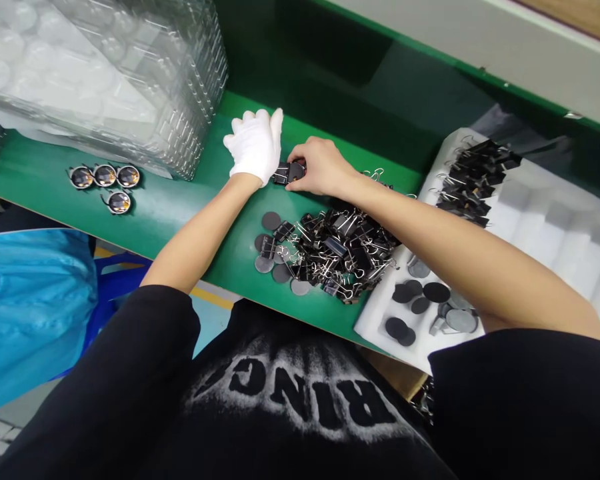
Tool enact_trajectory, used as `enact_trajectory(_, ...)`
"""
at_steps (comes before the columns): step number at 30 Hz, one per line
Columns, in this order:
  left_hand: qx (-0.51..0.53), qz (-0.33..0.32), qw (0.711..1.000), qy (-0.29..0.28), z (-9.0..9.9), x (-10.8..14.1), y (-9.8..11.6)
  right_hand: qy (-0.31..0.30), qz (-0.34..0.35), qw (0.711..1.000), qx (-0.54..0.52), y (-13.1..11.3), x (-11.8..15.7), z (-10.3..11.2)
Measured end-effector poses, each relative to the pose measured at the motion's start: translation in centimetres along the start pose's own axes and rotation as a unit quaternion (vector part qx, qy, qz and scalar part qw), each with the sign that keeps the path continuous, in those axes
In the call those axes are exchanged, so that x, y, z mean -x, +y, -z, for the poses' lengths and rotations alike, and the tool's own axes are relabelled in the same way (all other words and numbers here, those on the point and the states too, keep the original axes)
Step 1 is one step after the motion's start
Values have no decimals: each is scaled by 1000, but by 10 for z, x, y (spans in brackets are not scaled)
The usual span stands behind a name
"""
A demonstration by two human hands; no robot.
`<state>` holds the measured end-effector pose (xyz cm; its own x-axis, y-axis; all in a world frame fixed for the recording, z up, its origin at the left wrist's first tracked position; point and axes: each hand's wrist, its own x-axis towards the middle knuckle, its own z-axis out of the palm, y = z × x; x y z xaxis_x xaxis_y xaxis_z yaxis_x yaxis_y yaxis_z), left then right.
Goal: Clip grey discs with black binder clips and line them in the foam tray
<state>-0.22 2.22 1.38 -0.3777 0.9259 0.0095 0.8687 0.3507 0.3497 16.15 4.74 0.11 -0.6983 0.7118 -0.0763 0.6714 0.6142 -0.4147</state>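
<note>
My left hand (254,145), in a white glove, is curled with its fingers pointing away from me; whether it holds anything is hidden. Just right of it, my bare right hand (325,167) pinches a black round disc (296,172) between thumb and fingers. A black binder clip (281,174) lies against that disc, between my two hands. Nearer to me is a heap of black binder clips (335,247) with silver wire handles. Several grey discs (265,263) lie at the heap's left side.
Stacked clear plastic trays (180,100) stand at the back left, with several round shiny items (105,175) before them. At the right, a white foam tray (540,207) holds clips and discs. A blue garment (35,293) shows at the lower left.
</note>
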Motion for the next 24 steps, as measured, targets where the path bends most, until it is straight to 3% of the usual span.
enact_trajectory(4,4,-10,1000,-8,-3,-2,-1,-4,6,1000,8,3,-1,-1)
enact_trajectory(8,28,-15,999,20,-7,-6,-1,-3,10,1000,18,2,-4,-1)
enact_trajectory(12,54,-51,997,32,8,6,-1,-30,12,999,34,-12,-4,9)
enact_trajectory(15,76,-157,984,44,37,41,-11,-37,-37,997,54,-27,2,16)
enact_trajectory(16,60,-200,978,15,47,57,-16,-28,-64,996,63,-30,4,18)
enact_trajectory(19,-43,-311,939,-138,66,106,-32,4,-119,989,83,-34,6,18)
enact_trajectory(21,-119,-348,915,-168,66,131,-37,16,-122,989,86,-34,4,15)
enact_trajectory(24,-180,-362,903,-147,55,151,-31,14,-113,990,86,-34,0,15)
